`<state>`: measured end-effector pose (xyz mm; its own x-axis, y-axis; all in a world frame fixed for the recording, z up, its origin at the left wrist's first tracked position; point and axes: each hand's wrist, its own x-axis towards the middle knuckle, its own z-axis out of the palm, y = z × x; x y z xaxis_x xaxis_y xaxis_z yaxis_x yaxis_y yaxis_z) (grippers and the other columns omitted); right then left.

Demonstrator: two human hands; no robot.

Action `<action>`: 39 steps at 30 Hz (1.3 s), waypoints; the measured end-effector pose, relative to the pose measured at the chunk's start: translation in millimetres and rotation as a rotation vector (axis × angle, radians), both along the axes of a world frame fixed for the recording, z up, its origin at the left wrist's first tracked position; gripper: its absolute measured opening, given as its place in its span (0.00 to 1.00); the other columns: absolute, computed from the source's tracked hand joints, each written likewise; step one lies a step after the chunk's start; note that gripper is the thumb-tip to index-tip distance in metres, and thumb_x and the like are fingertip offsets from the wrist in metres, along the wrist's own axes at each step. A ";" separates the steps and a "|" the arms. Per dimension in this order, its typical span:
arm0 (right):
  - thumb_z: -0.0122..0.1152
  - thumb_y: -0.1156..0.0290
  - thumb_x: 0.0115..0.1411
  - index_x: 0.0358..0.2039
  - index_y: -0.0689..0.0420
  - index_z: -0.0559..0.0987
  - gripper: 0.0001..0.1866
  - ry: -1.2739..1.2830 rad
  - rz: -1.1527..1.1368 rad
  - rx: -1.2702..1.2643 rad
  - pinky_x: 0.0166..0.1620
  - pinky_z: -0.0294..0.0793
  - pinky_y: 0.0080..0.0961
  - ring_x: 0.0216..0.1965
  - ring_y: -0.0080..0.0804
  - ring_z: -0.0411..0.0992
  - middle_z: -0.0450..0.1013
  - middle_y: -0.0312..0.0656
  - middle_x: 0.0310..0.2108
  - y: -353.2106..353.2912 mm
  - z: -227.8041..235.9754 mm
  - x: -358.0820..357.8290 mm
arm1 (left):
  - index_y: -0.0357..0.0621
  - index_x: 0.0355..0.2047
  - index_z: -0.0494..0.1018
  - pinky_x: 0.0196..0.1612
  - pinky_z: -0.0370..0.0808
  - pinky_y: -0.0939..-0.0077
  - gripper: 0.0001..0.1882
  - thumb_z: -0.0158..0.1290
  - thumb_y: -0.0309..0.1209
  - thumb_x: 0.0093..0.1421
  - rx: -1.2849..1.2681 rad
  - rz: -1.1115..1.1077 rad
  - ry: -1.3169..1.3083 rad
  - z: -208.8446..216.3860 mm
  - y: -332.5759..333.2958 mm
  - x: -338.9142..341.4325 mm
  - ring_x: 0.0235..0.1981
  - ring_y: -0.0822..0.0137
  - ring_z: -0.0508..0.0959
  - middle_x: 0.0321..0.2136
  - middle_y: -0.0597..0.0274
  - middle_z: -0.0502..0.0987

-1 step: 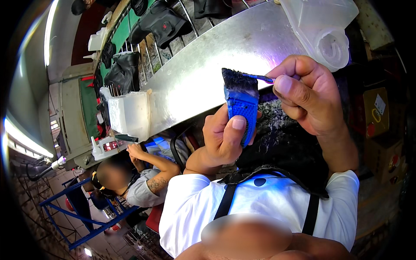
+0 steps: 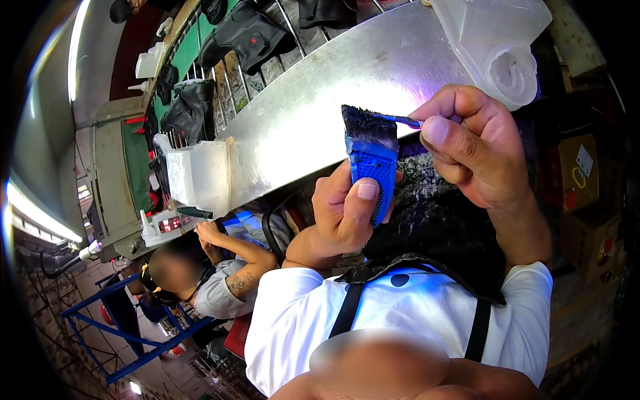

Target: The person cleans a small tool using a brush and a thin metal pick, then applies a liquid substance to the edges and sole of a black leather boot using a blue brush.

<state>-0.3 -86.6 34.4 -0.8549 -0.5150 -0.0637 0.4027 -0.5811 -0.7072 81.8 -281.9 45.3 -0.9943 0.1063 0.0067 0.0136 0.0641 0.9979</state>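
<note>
My left hand (image 2: pixel 348 212) is closed around a blue-handled brush (image 2: pixel 375 163), the thumb lying along its textured handle. The brush is held upright, its short dark bristles at the top. My right hand (image 2: pixel 477 143) pinches a thin, dark, stick-like tool (image 2: pixel 399 119) between thumb and forefinger. The tool's far tip meets the right side of the bristles; its exact kind is too small to make out. Both hands are above my black apron (image 2: pixel 437 223), at the near edge of the metal table (image 2: pixel 300 110).
A translucent plastic container (image 2: pixel 503 50) stands at the table's right end, and a white box-like container (image 2: pixel 199 175) at its left. Black boots (image 2: pixel 248 39) rest on a rack beyond. A co-worker (image 2: pixel 230 280) sits close by on my left. Cardboard boxes (image 2: pixel 590 243) are at right.
</note>
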 end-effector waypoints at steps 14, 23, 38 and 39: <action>0.63 0.71 0.63 0.39 0.64 0.77 0.10 -0.005 -0.007 -0.001 0.17 0.51 0.10 0.14 0.08 0.56 0.66 0.27 0.19 0.1 -1.8 2.1 | 0.32 0.42 0.74 0.22 0.67 0.83 0.20 0.41 0.39 0.72 -0.006 -0.008 0.010 -0.6 -1.0 -0.8 0.17 0.78 0.72 0.17 0.64 0.75; 0.62 0.70 0.64 0.40 0.63 0.77 0.10 -0.011 -0.067 -0.064 0.17 0.51 0.10 0.15 0.09 0.55 0.65 0.28 0.20 -4.2 -4.9 5.1 | 0.31 0.41 0.73 0.22 0.67 0.83 0.21 0.40 0.40 0.72 -0.014 0.008 0.005 1.3 0.9 -0.7 0.17 0.77 0.72 0.18 0.64 0.74; 0.61 0.71 0.64 0.41 0.65 0.77 0.11 -0.078 -0.070 -0.061 0.17 0.49 0.12 0.15 0.10 0.53 0.64 0.27 0.20 -0.6 -14.2 0.3 | 0.29 0.43 0.72 0.21 0.68 0.80 0.23 0.38 0.40 0.73 0.045 0.083 -0.088 7.6 2.6 -5.1 0.17 0.74 0.72 0.22 0.59 0.76; 0.61 0.71 0.64 0.41 0.65 0.77 0.11 -0.077 -0.063 -0.057 0.17 0.49 0.12 0.15 0.10 0.53 0.64 0.28 0.20 -1.3 -15.1 0.5 | 0.29 0.44 0.72 0.21 0.68 0.80 0.23 0.38 0.40 0.73 0.044 0.072 -0.085 6.4 1.2 -4.7 0.17 0.74 0.72 0.22 0.59 0.76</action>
<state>0.1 -87.9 19.3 -0.8793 -0.4651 -0.1022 0.4160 -0.6456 -0.6404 77.1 -280.7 51.7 -0.9966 0.0358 -0.0744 -0.0738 0.0178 0.9971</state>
